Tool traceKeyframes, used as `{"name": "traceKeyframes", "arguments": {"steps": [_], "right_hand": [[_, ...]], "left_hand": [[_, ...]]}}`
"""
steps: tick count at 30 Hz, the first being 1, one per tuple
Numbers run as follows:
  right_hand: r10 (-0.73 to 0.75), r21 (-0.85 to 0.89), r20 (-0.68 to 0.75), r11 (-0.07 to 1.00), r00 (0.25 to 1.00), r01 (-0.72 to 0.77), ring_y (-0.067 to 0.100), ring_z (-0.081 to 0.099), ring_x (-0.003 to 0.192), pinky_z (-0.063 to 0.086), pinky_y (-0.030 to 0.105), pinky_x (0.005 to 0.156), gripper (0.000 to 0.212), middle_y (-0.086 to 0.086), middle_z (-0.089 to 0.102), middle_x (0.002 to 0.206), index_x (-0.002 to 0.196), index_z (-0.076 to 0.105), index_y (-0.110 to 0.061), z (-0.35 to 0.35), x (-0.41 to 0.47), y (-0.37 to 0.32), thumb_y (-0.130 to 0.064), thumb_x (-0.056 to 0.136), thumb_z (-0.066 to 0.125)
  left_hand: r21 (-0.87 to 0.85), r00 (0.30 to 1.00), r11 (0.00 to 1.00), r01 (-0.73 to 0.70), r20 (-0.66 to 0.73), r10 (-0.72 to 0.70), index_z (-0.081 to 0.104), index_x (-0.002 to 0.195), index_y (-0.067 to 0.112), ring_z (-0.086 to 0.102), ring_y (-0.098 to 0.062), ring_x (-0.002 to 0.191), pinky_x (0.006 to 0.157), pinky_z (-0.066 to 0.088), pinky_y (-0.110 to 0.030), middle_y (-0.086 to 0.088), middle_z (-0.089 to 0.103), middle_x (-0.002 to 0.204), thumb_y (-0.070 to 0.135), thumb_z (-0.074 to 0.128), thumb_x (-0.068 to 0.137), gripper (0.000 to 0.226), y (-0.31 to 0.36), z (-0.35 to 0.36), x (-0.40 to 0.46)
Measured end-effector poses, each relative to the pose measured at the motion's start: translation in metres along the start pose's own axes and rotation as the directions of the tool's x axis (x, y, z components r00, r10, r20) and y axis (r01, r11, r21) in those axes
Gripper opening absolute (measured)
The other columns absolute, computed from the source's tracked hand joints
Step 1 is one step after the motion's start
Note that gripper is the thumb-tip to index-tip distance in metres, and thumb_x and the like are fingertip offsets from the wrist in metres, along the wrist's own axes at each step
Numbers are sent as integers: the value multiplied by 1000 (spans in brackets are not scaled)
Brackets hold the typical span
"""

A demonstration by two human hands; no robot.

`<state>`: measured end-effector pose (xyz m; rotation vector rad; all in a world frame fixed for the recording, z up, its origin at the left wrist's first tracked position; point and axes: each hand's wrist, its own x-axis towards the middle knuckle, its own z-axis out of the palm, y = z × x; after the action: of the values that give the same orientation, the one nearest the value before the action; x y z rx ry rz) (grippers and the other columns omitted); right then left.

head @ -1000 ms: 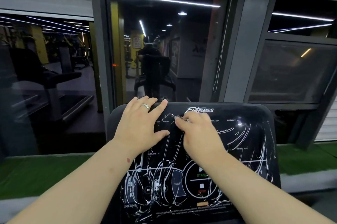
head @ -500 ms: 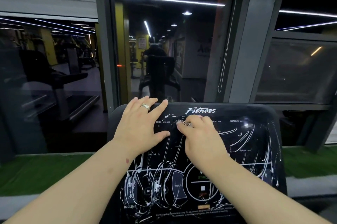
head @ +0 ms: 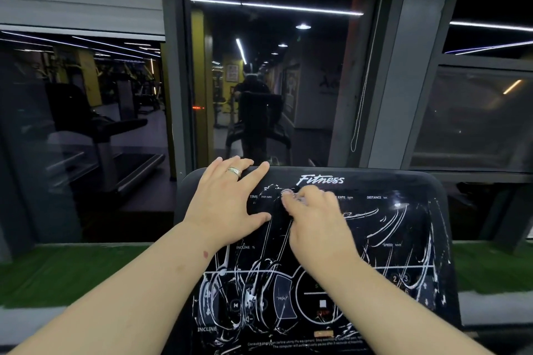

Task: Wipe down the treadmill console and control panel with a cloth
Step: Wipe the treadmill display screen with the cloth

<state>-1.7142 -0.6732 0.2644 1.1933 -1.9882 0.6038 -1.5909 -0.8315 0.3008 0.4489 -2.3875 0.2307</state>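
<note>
The black treadmill console point(head: 403, 227) fills the lower middle of the view, its control panel point(head: 277, 300) marked with white smeared streaks. My left hand point(head: 227, 204), with a ring on one finger, rests flat with spread fingers on the console's upper left corner. My right hand point(head: 314, 224) is beside it, fingers curled over a small pale cloth wad point(head: 288, 194) pressed on the panel just under the "Fitness" logo. Most of the cloth is hidden under the fingers and it is blurred.
A dark window point(head: 271, 80) with grey frames stands right behind the console and reflects the gym and a person. A blind cord point(head: 360, 112) hangs to the right. Green turf point(head: 72, 271) runs along the floor on both sides.
My right hand with the cloth has shifted slightly up and left along the top of the panel and is blurred by motion. My left hand stays in place.
</note>
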Motion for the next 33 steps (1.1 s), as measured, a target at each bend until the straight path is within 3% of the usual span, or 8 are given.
{"name": "traceKeyframes", "arguments": {"steps": [5, 11, 14, 17, 20, 24, 30, 33], "right_hand": [[47, 9, 16, 999, 999, -48, 31, 49, 85, 53, 40, 66, 61, 2, 60, 104, 121, 71, -30, -9, 2, 39, 5, 73, 62], [-47, -24, 96, 999, 994, 49, 33, 53, 98, 54, 42, 85, 65, 3, 59, 112, 134, 62, -25, -2, 4, -5, -4, 73, 64], [-1, -1, 64, 1000, 998, 1, 32, 51, 94, 55, 42, 76, 67, 1, 59, 112, 130, 64, -33, -8, 3, 35, 3, 74, 63], [90, -20, 1, 996, 996, -90, 36, 52, 94, 56, 49, 77, 66, 7, 60, 109, 129, 67, -24, -4, -7, 39, 8, 71, 61], [35, -43, 44, 998, 998, -33, 37, 53, 98, 53, 49, 89, 64, 6, 59, 109, 135, 62, -19, 5, -7, 1, -3, 73, 55], [3, -31, 53, 1000, 999, -1, 31, 50, 97, 53, 43, 81, 67, 0, 59, 113, 135, 60, -32, -3, -3, 28, -2, 76, 55], [53, -40, 47, 998, 997, -51, 36, 53, 95, 53, 49, 86, 64, 6, 59, 110, 135, 62, -19, 4, -2, 4, -2, 74, 58], [0, -20, 55, 1000, 998, 1, 32, 52, 98, 53, 43, 81, 66, 1, 59, 112, 135, 61, -28, -4, 0, 22, 0, 75, 60]], "left_hand": [[3, 1000, 1000, 2, 4, -2, 32, 157, 38, 31, -20, 147, 127, 11, -44, 4, 45, 151, 79, 64, 72, 100, 1, 0, 0], [8, 1000, 1000, 6, -6, -6, 35, 157, 37, 32, -19, 146, 127, 10, -42, 4, 45, 150, 76, 67, 71, 100, 1, 0, -1], [12, 1000, 1000, -3, 7, 3, 33, 157, 37, 31, -20, 147, 127, 11, -43, 4, 44, 152, 77, 67, 72, 100, 2, -2, 0], [15, 1000, 1000, 3, 7, -3, 28, 158, 39, 28, -20, 149, 127, 9, -43, 5, 42, 154, 78, 64, 74, 100, 2, -2, 0], [18, 1000, 1000, 3, 7, -4, 27, 159, 39, 27, -19, 150, 127, 8, -42, 5, 41, 155, 77, 65, 74, 100, 3, -3, -1], [16, 1000, 1000, -4, 16, 4, 26, 159, 39, 26, -20, 150, 127, 7, -42, 5, 40, 156, 78, 64, 75, 100, 3, -4, 0], [19, 1000, 1000, 0, 3, 0, 26, 159, 39, 26, -19, 150, 128, 7, -42, 5, 40, 155, 79, 63, 75, 100, 1, -1, -1], [20, 1000, 1000, -4, 5, 4, 27, 158, 39, 27, -20, 150, 127, 8, -43, 5, 41, 155, 79, 64, 74, 100, 2, -2, 0]]}}
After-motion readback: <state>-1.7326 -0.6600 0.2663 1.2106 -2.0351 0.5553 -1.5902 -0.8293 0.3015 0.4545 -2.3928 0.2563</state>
